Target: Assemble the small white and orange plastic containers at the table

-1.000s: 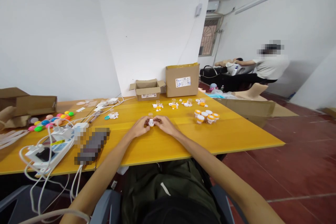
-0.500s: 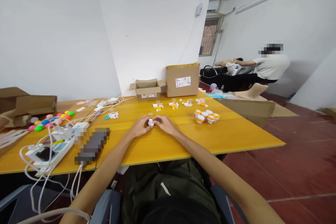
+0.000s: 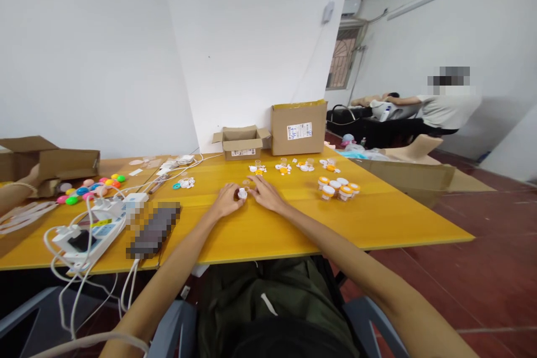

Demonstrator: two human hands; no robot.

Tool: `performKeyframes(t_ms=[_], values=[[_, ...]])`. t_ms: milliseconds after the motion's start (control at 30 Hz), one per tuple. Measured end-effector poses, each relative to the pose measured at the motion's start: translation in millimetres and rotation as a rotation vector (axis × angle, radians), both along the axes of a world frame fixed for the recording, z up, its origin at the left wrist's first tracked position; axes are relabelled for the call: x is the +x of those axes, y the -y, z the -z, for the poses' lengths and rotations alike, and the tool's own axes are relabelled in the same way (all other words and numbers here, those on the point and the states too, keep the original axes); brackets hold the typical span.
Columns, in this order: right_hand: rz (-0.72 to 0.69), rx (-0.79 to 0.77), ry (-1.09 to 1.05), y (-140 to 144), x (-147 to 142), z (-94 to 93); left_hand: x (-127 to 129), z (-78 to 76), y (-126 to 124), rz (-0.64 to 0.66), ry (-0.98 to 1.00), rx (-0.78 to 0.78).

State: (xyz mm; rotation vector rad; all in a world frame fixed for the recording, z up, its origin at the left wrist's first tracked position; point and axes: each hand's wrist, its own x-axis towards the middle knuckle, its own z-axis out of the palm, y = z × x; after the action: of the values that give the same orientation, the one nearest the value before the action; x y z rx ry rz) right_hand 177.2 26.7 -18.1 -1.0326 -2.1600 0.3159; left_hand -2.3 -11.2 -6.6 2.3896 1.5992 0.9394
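Over the middle of the table my left hand [image 3: 227, 200] is closed around a small white plastic piece [image 3: 242, 193], gripped between thumb and fingers. Just to its right, my right hand [image 3: 267, 196] has its fingers stretched out and apart. Its fingertips are beside a small clear plastic cup [image 3: 246, 183], which stands just beyond the white piece. Whether they touch the cup I cannot tell. Farther back lie small groups of white and orange plastic parts [image 3: 283, 169] with clear cups among them. Several capped jars [image 3: 328, 192] with white and orange lids stand close together on the right.
An open carton [image 3: 242, 151] and a larger closed box [image 3: 298, 130] stand at the table's back. White and teal rings [image 3: 184, 184], a phone [image 3: 156, 230], a cabled power strip [image 3: 109, 229] and coloured balls [image 3: 86, 190] lie left. A co-worker's arm [image 3: 17, 193] reaches in; another person [image 3: 447, 106] sits far right.
My right hand's fingers have come off the white piece and stretched forward to the clear cup. My left hand still holds the piece. The view has swung slightly left.
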Motion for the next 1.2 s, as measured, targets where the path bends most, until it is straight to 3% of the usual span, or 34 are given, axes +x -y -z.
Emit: performKeyframes(t_ms=[300,533,800,1000,1100,1200], values=[[-0.048,0.035,0.038,-1,-3,-4.5,-2,1.0,-1,-0.049,0.027,-0.013],[-0.007,-0.002,-0.032,6,-1,-7.9,0,-1.9,0,-0.062,0.015,-0.047],[0.069,0.021,0.064,14,-1,-10.8,0,-3.1,2,-0.051,0.015,-0.038],[-0.147,0.221,0.007,19,1,-15.7,0,-3.5,2,-0.003,0.033,0.008],[-0.232,0.226,0.032,22,-1,-15.4,1,-4.9,4,0.002,0.066,0.005],[-0.228,0.196,0.035,21,-1,-13.8,2,-6.5,7,0.001,0.137,-0.055]])
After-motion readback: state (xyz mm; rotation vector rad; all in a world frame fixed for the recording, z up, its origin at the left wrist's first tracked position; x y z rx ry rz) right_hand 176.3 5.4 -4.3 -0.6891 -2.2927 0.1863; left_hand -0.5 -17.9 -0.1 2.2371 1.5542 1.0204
